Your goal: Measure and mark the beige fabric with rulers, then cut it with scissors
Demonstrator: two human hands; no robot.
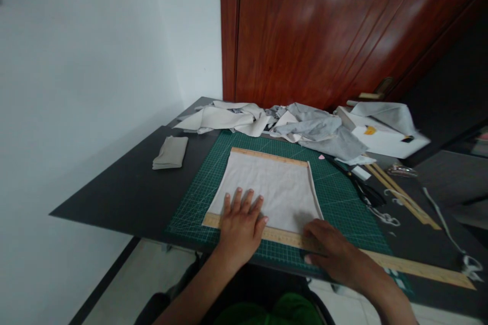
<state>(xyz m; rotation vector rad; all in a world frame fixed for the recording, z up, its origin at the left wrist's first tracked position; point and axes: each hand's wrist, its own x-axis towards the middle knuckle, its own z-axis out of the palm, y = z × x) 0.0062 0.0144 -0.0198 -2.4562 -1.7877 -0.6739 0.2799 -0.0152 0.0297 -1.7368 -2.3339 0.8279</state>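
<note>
A green cutting mat [345,210], printed with a fine pale grid, lies on the dark, smooth counter [125,183]. On the mat sits a pale cloth panel [282,190], roughly four-sided, soft and matte with faint ripples and a narrow ridge along its right side. A short wooden ruler [267,156] runs along the panel's far edge on the mat. A long wooden ruler [415,265] crosses the mat's near part along the panel's near edge and reaches past the mat's right side.

The left hand [239,228] rests across the long ruler and onto the panel, its grip open, fingers spread and flat. The right hand [335,249] is at the panel's near right corner, fingers bent beyond the long ruler and thumb on the near side; whether its grip closes on the ruler I cannot tell.

Left of the mat lies a folded beige cloth [170,152], its layers stacked. Along the mat's far edge are crumpled, overlapping fabric scraps [316,124] in cream and grey. Beyond the mat's far right corner is a smooth white box [392,137] with grey fabric draped on it. Black-handled scissors [368,190] lie across the mat's right edge; right of it are slim wooden strips [404,195] and a thin, pale cord [442,218].
</note>
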